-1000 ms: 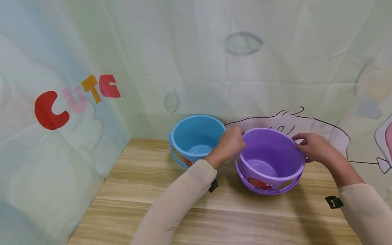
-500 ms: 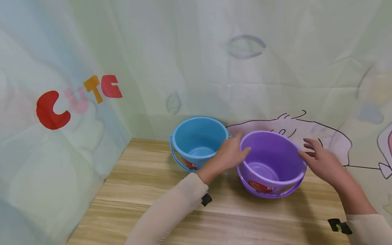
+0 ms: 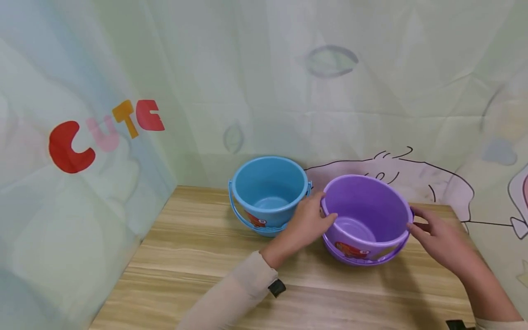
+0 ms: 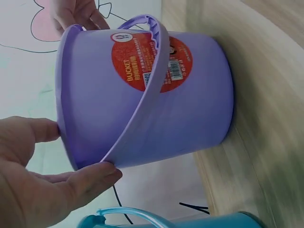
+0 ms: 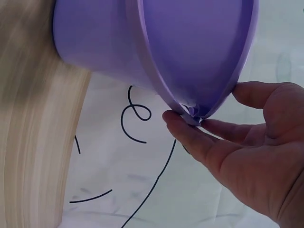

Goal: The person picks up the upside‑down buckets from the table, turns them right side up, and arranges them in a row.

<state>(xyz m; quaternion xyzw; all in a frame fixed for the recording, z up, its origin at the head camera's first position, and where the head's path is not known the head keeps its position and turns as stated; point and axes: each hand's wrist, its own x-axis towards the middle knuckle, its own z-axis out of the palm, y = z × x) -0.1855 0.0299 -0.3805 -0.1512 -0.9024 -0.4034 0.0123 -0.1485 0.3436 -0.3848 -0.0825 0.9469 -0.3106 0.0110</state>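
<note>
A purple bucket (image 3: pixel 354 250) stands upright on the wooden table, its handle hanging down at the front over a red label. My left hand (image 3: pixel 307 222) is at its left side; in the left wrist view the thumb touches the rim and the fairly straight fingers (image 4: pixel 97 178) lie against the side by the handle's end. On the opposite side, my right hand (image 3: pixel 443 240) touches the rim with extended fingers (image 5: pixel 190 135) and thumb, around the handle joint. Just left of it stands a blue bucket (image 3: pixel 270 217), partly behind my left hand. The purple bucket's visible interior holds nothing.
The wooden table (image 3: pixel 177 247) meets a printed cloth backdrop (image 3: pixel 247 68) behind and on the left. Coloured letters (image 3: pixel 70 146) decorate the left cloth. Both buckets stand near the table's back edge.
Both hands held the purple bucket's rim, then loosened with fingers spread. Now they have come lower and touch its sides again. The buckets stay nearly in place.
</note>
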